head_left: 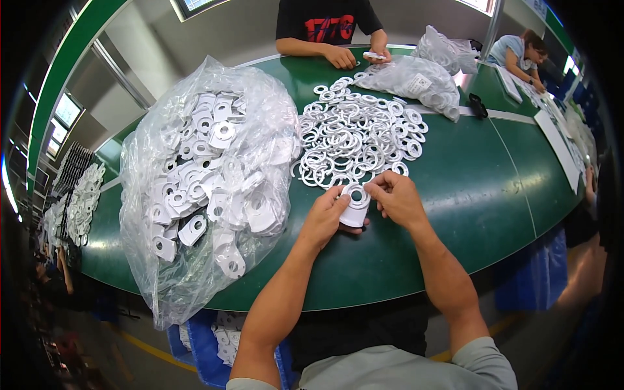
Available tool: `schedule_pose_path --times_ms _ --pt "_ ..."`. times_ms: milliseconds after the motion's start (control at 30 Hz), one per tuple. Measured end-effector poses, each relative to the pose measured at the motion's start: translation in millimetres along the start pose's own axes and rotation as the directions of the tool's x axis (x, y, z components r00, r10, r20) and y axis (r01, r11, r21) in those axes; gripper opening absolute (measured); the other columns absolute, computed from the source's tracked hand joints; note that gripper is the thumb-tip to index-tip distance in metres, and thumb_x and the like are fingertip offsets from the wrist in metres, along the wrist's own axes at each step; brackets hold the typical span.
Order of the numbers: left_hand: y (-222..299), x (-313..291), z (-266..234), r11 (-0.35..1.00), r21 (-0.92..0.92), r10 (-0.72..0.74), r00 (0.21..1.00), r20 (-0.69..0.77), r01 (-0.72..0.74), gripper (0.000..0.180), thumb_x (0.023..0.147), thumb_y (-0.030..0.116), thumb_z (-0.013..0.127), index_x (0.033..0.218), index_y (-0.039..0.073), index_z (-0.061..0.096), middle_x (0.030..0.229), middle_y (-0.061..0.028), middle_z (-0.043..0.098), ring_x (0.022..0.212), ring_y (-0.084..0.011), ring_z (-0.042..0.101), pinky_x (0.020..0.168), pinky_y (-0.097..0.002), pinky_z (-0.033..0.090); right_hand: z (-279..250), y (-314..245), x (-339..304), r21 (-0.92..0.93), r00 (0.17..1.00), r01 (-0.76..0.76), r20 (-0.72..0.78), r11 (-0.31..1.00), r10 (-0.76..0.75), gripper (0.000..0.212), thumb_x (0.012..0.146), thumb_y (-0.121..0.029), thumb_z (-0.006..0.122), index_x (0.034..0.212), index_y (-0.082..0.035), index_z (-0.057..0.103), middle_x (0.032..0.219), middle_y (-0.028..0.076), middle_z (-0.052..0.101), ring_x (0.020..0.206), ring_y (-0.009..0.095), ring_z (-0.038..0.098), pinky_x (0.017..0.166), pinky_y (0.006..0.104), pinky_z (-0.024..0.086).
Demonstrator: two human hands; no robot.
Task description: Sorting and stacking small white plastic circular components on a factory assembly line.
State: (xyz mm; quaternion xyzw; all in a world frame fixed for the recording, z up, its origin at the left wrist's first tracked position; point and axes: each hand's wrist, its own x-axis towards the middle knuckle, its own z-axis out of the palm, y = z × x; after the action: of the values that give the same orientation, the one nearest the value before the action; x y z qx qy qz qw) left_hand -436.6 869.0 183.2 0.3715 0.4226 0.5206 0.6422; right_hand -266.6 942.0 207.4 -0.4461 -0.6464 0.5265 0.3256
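My left hand (330,218) is closed around a white plastic part (355,214) with a rounded end, held just above the green table's near side. A white ring (355,194) lies against that rounded end, around its hole. My right hand (398,199) pinches at the right rim of the ring with thumb and forefinger. Beyond my hands spreads a heap of loose white rings (357,133). At the left, a large clear plastic bag (140,214) lies open, full of white parts (223,133) like the one I hold.
Closed clear bags of white pieces (416,84) lie behind the ring heap, near a small black object (478,106). Across the green table (455,169) a person in a black shirt (325,26) handles a white piece. Blue bins (201,351) stand below the near edge.
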Motion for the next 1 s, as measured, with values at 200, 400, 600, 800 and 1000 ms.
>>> schedule_pose_path --times_ms 200,400,600,800,1000 --pt "1 -1 0 0.999 0.038 0.038 0.999 -0.002 -0.038 0.034 0.102 0.019 0.039 0.128 -0.002 0.044 0.101 -0.0141 0.063 0.078 -0.0248 0.069 0.058 -0.0304 0.059 4 -3 -2 -0.038 0.998 0.029 0.048 0.999 -0.027 0.029 0.082 -0.019 0.074 0.097 0.002 0.062 0.071 0.004 0.061 0.049 0.007 0.052 0.04 0.0226 0.04" --pt "0 -2 2 0.993 0.085 0.083 0.996 -0.035 -0.079 0.032 0.101 0.018 0.041 0.127 -0.001 0.046 0.101 -0.0121 0.063 0.078 -0.0183 0.067 0.06 -0.029 0.058 6 1 -5 -0.004 0.975 -0.031 0.221 1.0 0.031 0.041 0.079 -0.021 0.077 0.105 0.003 0.057 0.073 0.005 0.06 0.049 0.009 0.052 0.04 0.0232 0.041" --pt "-4 -1 4 0.821 0.527 0.296 0.953 -0.062 -0.22 0.034 0.1 0.019 0.046 0.127 -0.001 0.049 0.101 -0.0109 0.065 0.085 -0.0146 0.064 0.074 -0.0271 0.051 10 -2 -7 -0.122 0.979 -0.042 0.193 0.992 0.066 0.032 0.079 -0.017 0.076 0.094 0.0 0.053 0.076 0.006 0.061 0.049 0.01 0.055 0.04 0.0237 0.043" --pt "-2 -1 14 0.743 0.592 0.424 0.904 -0.057 -0.311 0.031 0.098 0.016 0.047 0.127 0.008 0.052 0.096 -0.0208 0.067 0.086 -0.0305 0.067 0.077 -0.0356 0.05 17 18 -5 -0.345 0.951 0.306 0.055 0.888 -0.306 0.031 0.078 -0.014 0.076 0.09 0.001 0.052 0.08 0.009 0.056 0.051 0.012 0.056 0.043 0.0276 0.046" --pt "2 -8 7 0.877 0.404 0.346 0.925 -0.156 -0.26 0.037 0.099 0.02 0.048 0.133 0.007 0.053 0.087 -0.0056 0.068 0.063 -0.007 0.06 0.045 -0.0199 0.044 9 -12 -7 0.16 0.942 -0.124 0.33 0.979 0.066 0.028 0.083 -0.016 0.072 0.096 0.004 0.058 0.084 0.011 0.062 0.062 0.016 0.064 0.051 0.0292 0.057"
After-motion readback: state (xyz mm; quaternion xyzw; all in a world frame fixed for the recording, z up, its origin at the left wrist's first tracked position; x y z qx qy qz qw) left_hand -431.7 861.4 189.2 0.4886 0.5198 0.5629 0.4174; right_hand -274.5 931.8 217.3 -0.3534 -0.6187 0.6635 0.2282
